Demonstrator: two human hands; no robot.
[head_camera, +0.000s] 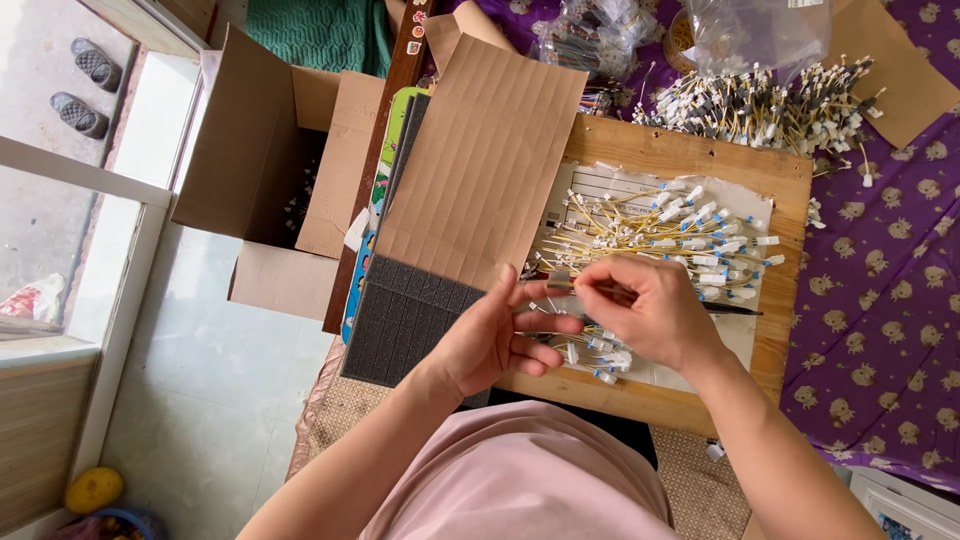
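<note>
Both hands meet over the board (690, 150): left hand (497, 335) half-open, fingertips on a thin cable (560, 287); right hand (655, 310) pinches its end, above the cable pile (660, 230).

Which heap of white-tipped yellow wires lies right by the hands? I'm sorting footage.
The heap on the wooden board, just beyond the right hand; the other heap lies farther off, past the board's far edge.

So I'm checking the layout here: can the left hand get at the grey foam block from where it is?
Probably yes: the left hand hovers just beside the grey foam block, whose near part lies uncovered; the cardboard sheet covers only its far end.
</note>
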